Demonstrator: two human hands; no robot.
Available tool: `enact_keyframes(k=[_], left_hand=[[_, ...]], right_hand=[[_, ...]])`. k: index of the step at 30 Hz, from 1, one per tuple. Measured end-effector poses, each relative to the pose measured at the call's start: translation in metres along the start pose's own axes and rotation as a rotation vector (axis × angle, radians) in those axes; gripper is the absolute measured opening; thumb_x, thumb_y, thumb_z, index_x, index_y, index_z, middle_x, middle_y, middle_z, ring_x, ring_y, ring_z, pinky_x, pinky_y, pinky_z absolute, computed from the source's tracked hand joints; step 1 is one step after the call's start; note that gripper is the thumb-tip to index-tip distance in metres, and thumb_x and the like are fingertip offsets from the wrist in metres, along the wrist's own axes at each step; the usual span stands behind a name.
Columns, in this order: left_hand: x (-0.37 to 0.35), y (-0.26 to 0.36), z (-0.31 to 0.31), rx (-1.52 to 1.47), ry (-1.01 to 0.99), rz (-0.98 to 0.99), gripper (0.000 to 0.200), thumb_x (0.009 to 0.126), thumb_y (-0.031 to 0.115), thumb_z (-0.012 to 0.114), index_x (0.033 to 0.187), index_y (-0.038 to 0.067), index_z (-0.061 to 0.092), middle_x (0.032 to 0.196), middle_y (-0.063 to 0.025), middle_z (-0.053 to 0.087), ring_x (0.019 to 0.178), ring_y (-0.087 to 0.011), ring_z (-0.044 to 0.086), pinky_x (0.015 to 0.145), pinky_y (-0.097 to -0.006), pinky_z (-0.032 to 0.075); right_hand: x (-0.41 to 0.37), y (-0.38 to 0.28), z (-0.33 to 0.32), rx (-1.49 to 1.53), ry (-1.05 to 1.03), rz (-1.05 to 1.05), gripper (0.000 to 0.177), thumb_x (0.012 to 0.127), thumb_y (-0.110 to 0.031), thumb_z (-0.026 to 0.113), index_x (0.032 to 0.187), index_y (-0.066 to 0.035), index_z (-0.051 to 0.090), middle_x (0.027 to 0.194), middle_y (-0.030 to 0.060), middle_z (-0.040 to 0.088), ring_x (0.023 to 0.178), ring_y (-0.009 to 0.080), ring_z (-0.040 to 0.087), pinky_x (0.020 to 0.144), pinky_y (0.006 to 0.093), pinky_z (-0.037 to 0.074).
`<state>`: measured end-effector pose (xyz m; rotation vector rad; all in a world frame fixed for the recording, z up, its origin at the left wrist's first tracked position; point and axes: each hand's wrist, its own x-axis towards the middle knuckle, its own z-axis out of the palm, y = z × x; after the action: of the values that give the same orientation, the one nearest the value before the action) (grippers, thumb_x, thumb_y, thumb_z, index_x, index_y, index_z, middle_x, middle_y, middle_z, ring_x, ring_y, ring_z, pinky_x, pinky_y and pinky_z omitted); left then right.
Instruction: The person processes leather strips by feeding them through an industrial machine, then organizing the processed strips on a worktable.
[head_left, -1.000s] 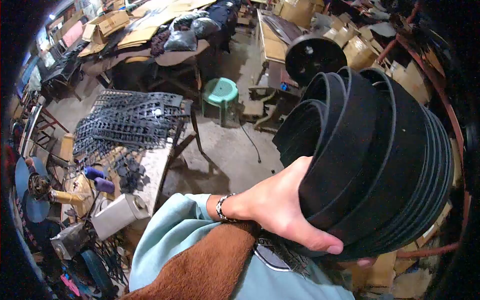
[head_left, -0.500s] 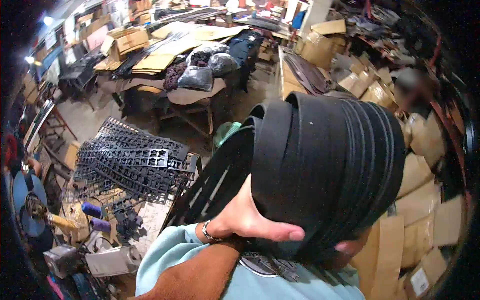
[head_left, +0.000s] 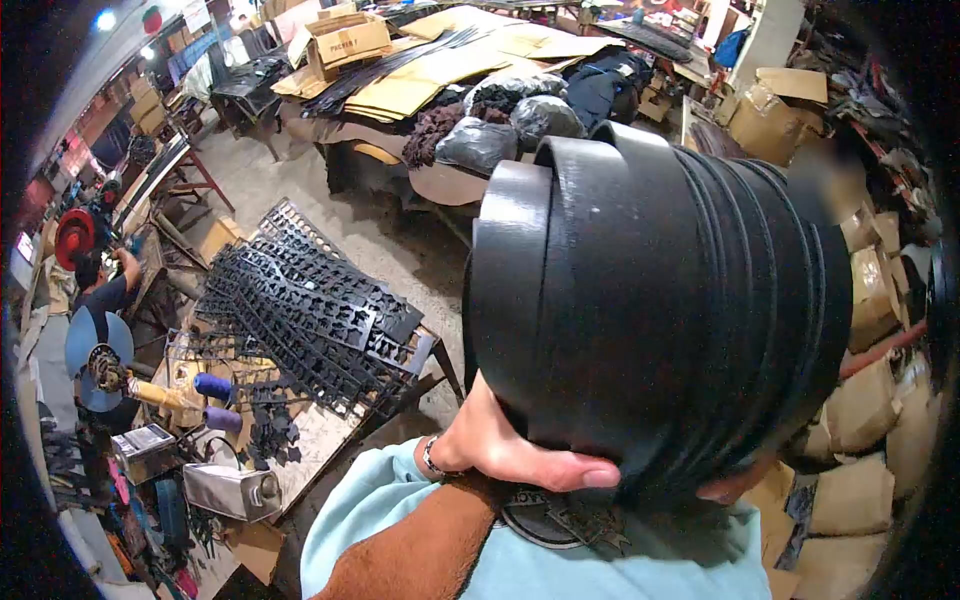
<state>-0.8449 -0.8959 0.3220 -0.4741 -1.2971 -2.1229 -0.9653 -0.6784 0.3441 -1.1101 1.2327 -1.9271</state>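
A thick bundle of wide black straps (head_left: pixel 620 300), curved over into a coil, fills the middle right in front of my chest. They look like leather belt strips, with layered edges showing on the right. My left hand (head_left: pixel 520 450) grips the bundle's lower left side, its thumb lying across the front. At the lower right edge of the bundle, my right hand (head_left: pixel 735 485) holds it too; only part of a finger or thumb shows, and the rest is hidden behind the straps. A piece of brown fuzzy material (head_left: pixel 410 545) lies over my left forearm area.
On the left, a worktable (head_left: pixel 325 440) carries black cut-out sheets (head_left: pixel 310 310), purple thread spools (head_left: pixel 215 388) and a sewing machine (head_left: pixel 230 490). Another person (head_left: pixel 105 280) is beyond it. A large table (head_left: pixel 450 185) at the back holds bags and sheets. Cardboard boxes (head_left: pixel 850 500) crowd the right.
My view has turned left, so the tables appear farther right. The strap bundle stays in both hands, and its hanging left ends no longer show. A person now shows at the left.
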Motion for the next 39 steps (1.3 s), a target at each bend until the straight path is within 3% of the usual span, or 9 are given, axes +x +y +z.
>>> enact_keyframes(k=[3,14,19,23,26,29,30,36,39], left_hand=[[0.028,-0.011,-0.030,0.023,0.080,-0.045,0.076,0.059,0.009,0.092,0.125,-0.006,0.059,0.121,-0.0142,0.065,0.110,-0.0221,0.061,0.096,-0.0350,0.047],[0.134,-0.045,-0.141,0.202,0.196,0.137,0.081,0.055,0.011,0.094,0.125,-0.007,0.058,0.119,-0.0155,0.066,0.108,-0.0254,0.063,0.096,-0.0371,0.049],[0.154,-0.057,-0.171,0.354,0.373,0.184,0.082,0.054,0.009,0.093,0.125,-0.007,0.057,0.118,-0.0167,0.066,0.107,-0.0275,0.064,0.095,-0.0386,0.050],[0.168,-0.072,-0.185,0.531,0.640,0.275,0.083,0.053,0.008,0.093,0.126,-0.007,0.057,0.117,-0.0177,0.067,0.107,-0.0292,0.065,0.095,-0.0399,0.050],[0.187,-0.074,-0.199,0.487,0.763,0.342,0.086,0.054,0.008,0.091,0.130,-0.007,0.053,0.123,-0.0191,0.063,0.110,-0.0304,0.062,0.095,-0.0409,0.050],[0.179,-0.071,-0.214,0.494,0.907,0.048,0.087,0.055,0.012,0.090,0.132,-0.006,0.052,0.125,-0.0183,0.061,0.109,-0.0298,0.062,0.095,-0.0407,0.050],[0.199,-0.048,-0.210,0.632,0.951,-0.151,0.084,0.057,0.017,0.091,0.129,-0.004,0.055,0.119,-0.0157,0.064,0.105,-0.0291,0.063,0.094,-0.0403,0.051],[0.238,-0.027,-0.271,0.728,1.024,-0.229,0.064,0.065,0.016,0.091,0.120,-0.001,0.063,0.106,-0.0096,0.067,0.097,-0.0249,0.065,0.089,-0.0374,0.052],[0.252,-0.017,-0.322,0.665,1.076,-0.122,0.062,0.066,0.011,0.089,0.120,-0.002,0.062,0.108,-0.0101,0.067,0.098,-0.0235,0.065,0.089,-0.0365,0.053]], right_hand=[[0.049,0.014,-0.021,0.020,-0.072,0.020,0.097,0.059,-0.017,0.090,0.142,0.005,0.043,0.137,0.0157,0.056,0.127,0.0280,0.053,0.111,0.0408,0.037],[0.251,0.059,-0.068,0.080,-0.281,0.067,0.096,0.059,-0.015,0.090,0.141,0.006,0.044,0.137,0.0160,0.057,0.127,0.0276,0.053,0.111,0.0400,0.037],[0.344,0.084,-0.084,0.142,-0.481,0.109,0.096,0.059,-0.014,0.090,0.141,0.006,0.044,0.136,0.0161,0.057,0.126,0.0275,0.053,0.110,0.0397,0.037],[0.417,0.107,-0.089,0.208,-0.669,0.133,0.095,0.059,-0.013,0.090,0.140,0.007,0.044,0.136,0.0163,0.057,0.126,0.0273,0.053,0.110,0.0394,0.037],[0.467,0.120,-0.089,0.243,-0.789,0.121,0.095,0.059,-0.012,0.090,0.140,0.007,0.044,0.136,0.0163,0.057,0.126,0.0272,0.053,0.110,0.0392,0.037],[0.513,0.133,-0.088,0.260,-0.864,0.132,0.095,0.059,-0.012,0.090,0.140,0.008,0.044,0.136,0.0164,0.057,0.126,0.0271,0.053,0.110,0.0390,0.037],[0.528,0.140,-0.085,0.271,-0.882,0.140,0.095,0.059,-0.011,0.090,0.140,0.008,0.044,0.136,0.0165,0.058,0.126,0.0271,0.053,0.110,0.0389,0.037],[0.612,0.209,-0.064,0.339,-0.932,0.265,0.094,0.061,-0.012,0.091,0.140,0.008,0.044,0.136,0.0162,0.057,0.127,0.0250,0.052,0.110,0.0386,0.037],[0.664,0.247,-0.033,0.408,-1.006,0.270,0.094,0.061,-0.011,0.091,0.140,0.007,0.044,0.136,0.0161,0.057,0.126,0.0251,0.052,0.109,0.0384,0.038]])
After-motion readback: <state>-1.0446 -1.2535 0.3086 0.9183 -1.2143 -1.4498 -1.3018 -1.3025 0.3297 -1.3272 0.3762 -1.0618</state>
